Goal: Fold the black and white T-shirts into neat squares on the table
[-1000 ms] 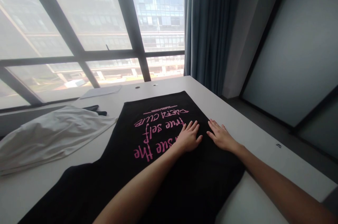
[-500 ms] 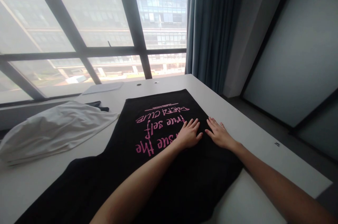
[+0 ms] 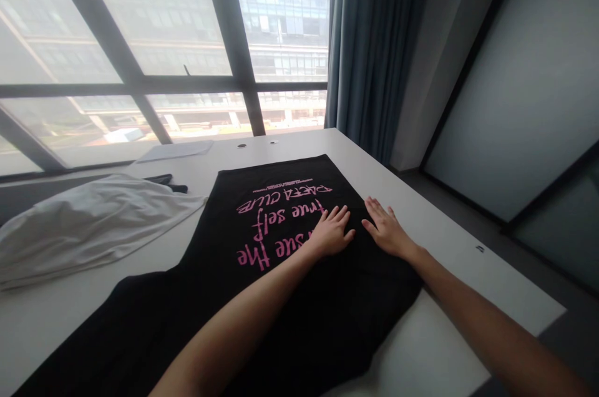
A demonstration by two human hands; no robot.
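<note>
Hazy daylight reaches me through the window [image 3: 173, 22] at the upper left, glare bleaching the view outside, while the right side of the frame sits dim, the black cloth [image 3: 299, 334] at bottom centre loses nearly all detail, and wide-angle distortion stretches my right forearm [image 3: 491, 328] toward the lower-right corner.

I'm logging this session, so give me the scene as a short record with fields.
Left hand: flat on the black garment, partly over its pink print
Right hand: open, at the garment's right edge
Print: upside down in this view
Surface: white table
Left side: pale cloth, rumpled
Background: windows, blue-grey curtain
</note>
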